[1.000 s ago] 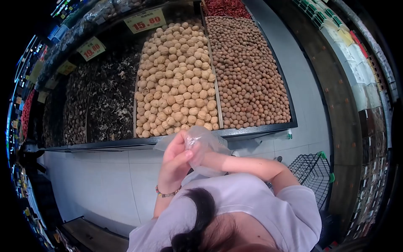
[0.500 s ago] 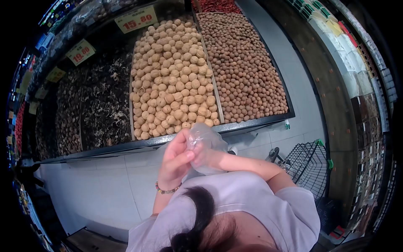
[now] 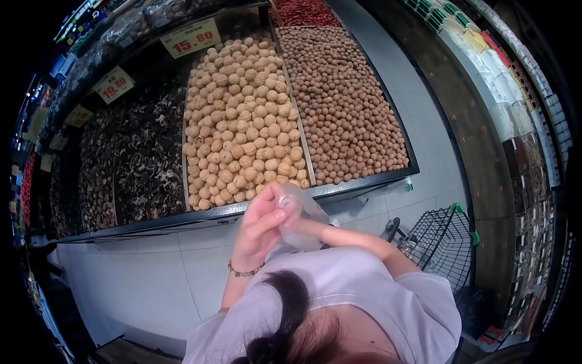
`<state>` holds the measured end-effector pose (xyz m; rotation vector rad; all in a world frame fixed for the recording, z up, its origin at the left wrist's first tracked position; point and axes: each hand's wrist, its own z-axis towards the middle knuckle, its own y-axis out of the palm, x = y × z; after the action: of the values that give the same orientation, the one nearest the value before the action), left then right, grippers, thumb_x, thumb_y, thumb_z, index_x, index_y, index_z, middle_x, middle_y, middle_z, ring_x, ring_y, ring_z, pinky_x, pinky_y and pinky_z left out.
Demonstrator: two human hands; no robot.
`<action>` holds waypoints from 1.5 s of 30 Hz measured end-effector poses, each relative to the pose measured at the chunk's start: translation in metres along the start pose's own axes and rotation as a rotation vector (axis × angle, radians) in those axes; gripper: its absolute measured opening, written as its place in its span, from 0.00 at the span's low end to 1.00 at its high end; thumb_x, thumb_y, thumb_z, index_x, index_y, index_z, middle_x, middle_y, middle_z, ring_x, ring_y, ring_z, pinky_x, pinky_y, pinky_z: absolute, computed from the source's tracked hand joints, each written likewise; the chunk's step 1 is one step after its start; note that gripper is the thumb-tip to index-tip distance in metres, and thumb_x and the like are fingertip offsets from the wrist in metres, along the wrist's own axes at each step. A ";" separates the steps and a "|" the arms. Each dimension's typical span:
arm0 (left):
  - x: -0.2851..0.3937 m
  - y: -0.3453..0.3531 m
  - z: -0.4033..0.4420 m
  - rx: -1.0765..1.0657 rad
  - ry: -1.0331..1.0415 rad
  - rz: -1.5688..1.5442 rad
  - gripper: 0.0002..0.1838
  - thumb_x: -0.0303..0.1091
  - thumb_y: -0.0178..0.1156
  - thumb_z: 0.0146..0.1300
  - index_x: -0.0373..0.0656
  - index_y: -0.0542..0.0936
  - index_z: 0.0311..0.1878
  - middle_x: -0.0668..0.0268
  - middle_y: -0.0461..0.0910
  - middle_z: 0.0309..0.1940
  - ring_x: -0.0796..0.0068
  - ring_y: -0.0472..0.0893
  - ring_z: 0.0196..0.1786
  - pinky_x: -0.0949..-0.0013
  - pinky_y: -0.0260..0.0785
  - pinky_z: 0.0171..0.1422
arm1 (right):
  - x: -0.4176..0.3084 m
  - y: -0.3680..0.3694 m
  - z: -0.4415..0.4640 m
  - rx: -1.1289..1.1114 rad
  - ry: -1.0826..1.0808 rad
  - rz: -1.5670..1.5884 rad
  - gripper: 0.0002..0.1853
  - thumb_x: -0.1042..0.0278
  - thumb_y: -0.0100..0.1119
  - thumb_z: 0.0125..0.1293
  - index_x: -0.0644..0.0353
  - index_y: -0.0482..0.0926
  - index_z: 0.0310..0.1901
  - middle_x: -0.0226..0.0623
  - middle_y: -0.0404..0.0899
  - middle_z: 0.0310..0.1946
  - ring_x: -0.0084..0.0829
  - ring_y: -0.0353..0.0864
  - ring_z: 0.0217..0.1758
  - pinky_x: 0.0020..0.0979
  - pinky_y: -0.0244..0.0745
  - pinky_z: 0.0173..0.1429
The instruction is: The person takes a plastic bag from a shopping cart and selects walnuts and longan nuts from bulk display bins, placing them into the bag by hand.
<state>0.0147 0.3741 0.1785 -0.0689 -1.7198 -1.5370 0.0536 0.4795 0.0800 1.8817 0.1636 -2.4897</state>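
A clear, thin plastic bag [image 3: 312, 209] is bunched between my hands at the front edge of the stand. My left hand [image 3: 256, 227], with a beaded bracelet on the wrist, pinches the bag between thumb and fingers. Coming in from the right, my right hand [image 3: 293, 219] is wrapped in the film, its fingers drawn together and blurred by the plastic. Right beyond the hands lies a bin of pale walnuts [image 3: 242, 127]. To its right is a bin of smaller brown round nuts [image 3: 345, 103].
Dark dried goods [image 3: 151, 158] fill bins at the left. Price signs [image 3: 191, 37] stand behind. Red dried chilies [image 3: 306, 12] lie at the far end. A black wire basket [image 3: 439, 242] with green corners is at the right, near a long shelf [image 3: 479, 145]. The stand's black rim [image 3: 364, 183] borders the bins.
The view has shifted, so the bins sit further left in it. My left hand still pinches the bag, its fingers slightly more spread, and the film around my right hand has changed shape.
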 end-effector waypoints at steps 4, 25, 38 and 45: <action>0.001 0.004 0.000 0.134 0.105 -0.010 0.11 0.28 0.55 0.58 0.43 0.64 0.40 0.70 0.63 0.28 0.80 0.64 0.30 0.77 0.57 0.34 | -0.003 -0.016 0.006 -0.013 0.055 0.098 0.16 0.62 0.57 0.58 0.59 0.74 0.46 0.31 0.78 0.30 0.28 0.77 0.32 0.31 0.72 0.36; -0.004 -0.007 -0.015 0.341 0.368 -0.057 0.17 0.25 0.52 0.57 0.37 0.65 0.51 0.68 0.66 0.32 0.80 0.63 0.30 0.77 0.57 0.34 | 0.088 -0.279 0.109 0.689 0.252 -0.923 0.12 0.67 0.53 0.63 0.56 0.73 0.48 0.41 0.68 0.52 0.37 0.70 0.55 0.38 0.71 0.55; 0.003 0.001 -0.024 0.406 0.389 0.039 0.15 0.28 0.53 0.57 0.38 0.65 0.47 0.69 0.65 0.30 0.81 0.63 0.29 0.78 0.56 0.33 | 0.099 -0.269 0.104 0.392 0.475 -1.228 0.27 0.61 0.52 0.60 0.36 0.64 0.63 0.32 0.42 0.72 0.58 0.35 0.72 0.63 0.31 0.69; 0.011 -0.011 -0.031 0.273 0.276 0.059 0.16 0.29 0.61 0.53 0.42 0.64 0.39 0.68 0.65 0.29 0.78 0.67 0.27 0.75 0.61 0.29 | 0.043 -0.212 0.000 0.812 0.142 -1.022 0.22 0.69 0.49 0.59 0.51 0.70 0.57 0.45 0.54 0.67 0.47 0.45 0.72 0.49 0.37 0.72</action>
<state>0.0180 0.3403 0.1741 0.2202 -1.6710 -1.1953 0.0251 0.6928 0.0539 2.8232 0.1524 -3.4176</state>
